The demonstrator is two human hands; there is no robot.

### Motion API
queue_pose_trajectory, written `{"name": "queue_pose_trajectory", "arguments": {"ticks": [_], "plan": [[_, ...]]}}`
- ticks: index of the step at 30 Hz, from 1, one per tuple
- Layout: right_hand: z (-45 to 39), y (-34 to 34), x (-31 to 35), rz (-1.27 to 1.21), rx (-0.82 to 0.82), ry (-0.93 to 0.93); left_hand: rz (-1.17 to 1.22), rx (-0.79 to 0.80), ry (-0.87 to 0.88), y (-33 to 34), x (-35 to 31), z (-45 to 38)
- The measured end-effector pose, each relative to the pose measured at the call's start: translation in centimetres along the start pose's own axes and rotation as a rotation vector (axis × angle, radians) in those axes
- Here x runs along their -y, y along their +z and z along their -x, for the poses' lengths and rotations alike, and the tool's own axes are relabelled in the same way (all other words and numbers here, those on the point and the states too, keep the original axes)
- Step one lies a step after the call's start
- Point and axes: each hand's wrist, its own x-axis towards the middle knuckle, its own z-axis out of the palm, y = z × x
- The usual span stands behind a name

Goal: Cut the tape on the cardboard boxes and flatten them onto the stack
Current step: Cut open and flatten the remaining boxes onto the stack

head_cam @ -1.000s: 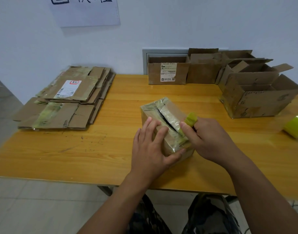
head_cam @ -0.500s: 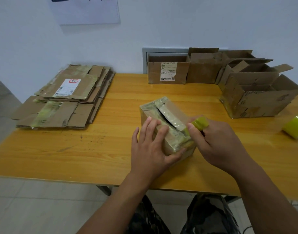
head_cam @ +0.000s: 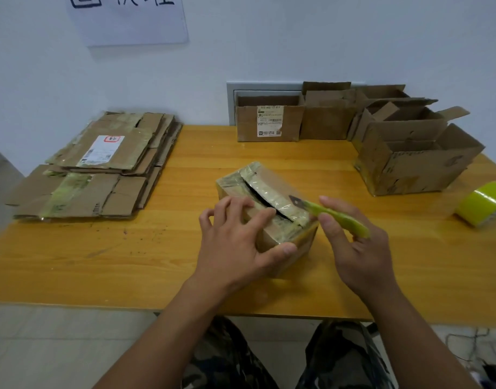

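**Top seam slit, knife lifted clear**

At mid-table, head view: the taped box [head_cam: 265,211] is pinned under the left hand [head_cam: 235,248], fingers spread. The green knife [head_cam: 334,214], pinched by the right hand [head_cam: 362,248], has been pulled out of the seam, so top cut looks done. Stack [head_cam: 101,167] waits far left.

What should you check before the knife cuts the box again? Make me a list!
1. Left hand holds the taped box steady: ok.
2. Right hand grips the green knife: ok.
3. Blade out and showing: ok.
4. Left fingers away from the blade's path: not ok, they rest right by the slit.
5. Top tape cut all the way along: cannot tell.
6. Room on the flat stack for this box: ok.
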Motion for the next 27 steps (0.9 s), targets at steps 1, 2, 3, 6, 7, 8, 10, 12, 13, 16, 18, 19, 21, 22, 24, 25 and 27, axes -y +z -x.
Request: {"name": "queue_pose_trajectory", "arguments": {"ticks": [1, 2, 3, 6, 7, 8, 10, 12, 13, 16, 18, 19, 21, 22, 24, 25, 27], "plan": [[0.1, 0.3, -0.3, -0.001, 0.009, 0.007, 0.019, 0.011, 0.01, -0.4, 0.0, -0.3], [0.2, 0.5, -0.6, 0.001, 0.01, 0.011, 0.026, 0.025, 0.019, -0.7, 0.1, -0.7], [0.3, 0.6, -0.8, 0.007, 0.008, 0.012, 0.016, 0.039, 0.032, -1.0, 0.0, -1.2], [0.4, 0.7, -1.2, 0.026, 0.001, 0.008, -0.071, 0.098, 0.108, -1.4, 0.1, -2.7], [0.4, 0.8, -1.3, 0.023, -0.007, 0.011, -0.081, 0.126, 0.129, -1.4, 0.2, -3.1], [0.4, 0.8, -1.3, 0.017, -0.018, 0.017, -0.075, 0.152, 0.145, -1.4, 0.2, -3.5], [0.5, 0.9, -1.4, -0.001, -0.031, 0.028, -0.031, 0.201, 0.172, -1.4, 0.3, -4.2], [0.6, 1.1, -1.4, -0.003, -0.035, 0.029, 0.01, 0.242, 0.196, -1.4, 0.2, -4.6], [0.6, 1.1, -1.4, 0.0, -0.039, 0.025, 0.02, 0.255, 0.204, -1.4, 0.2, -4.7], [0.5, 1.2, -1.6, -0.005, -0.045, 0.021, 0.04, 0.284, 0.225, -1.6, 0.3, -5.0], [0.5, 1.3, -1.9, -0.01, -0.043, 0.016, 0.042, 0.292, 0.241, -1.7, 0.4, -5.2], [0.5, 1.3, -2.0, -0.013, -0.041, 0.014, 0.054, 0.283, 0.246, -1.8, 0.2, -5.3], [0.4, 1.5, -2.3, -0.012, -0.039, 0.011, 0.136, 0.233, 0.235, -2.1, -0.1, -5.6], [0.2, 1.5, -2.5, -0.008, -0.044, 0.013, 0.185, 0.206, 0.221, -2.2, -0.3, -5.6], [-0.3, 1.6, -2.7, -0.006, -0.065, 0.032, 0.251, 0.174, 0.198, -2.3, -0.6, -5.4], [-0.7, 1.6, -2.8, -0.012, -0.076, 0.047, 0.253, 0.175, 0.203, -2.3, -0.6, -5.2], [-1.2, 1.8, -3.0, -0.04, -0.09, 0.086, 0.15, 0.217, 0.25, -2.0, -0.6, -5.0]]}}
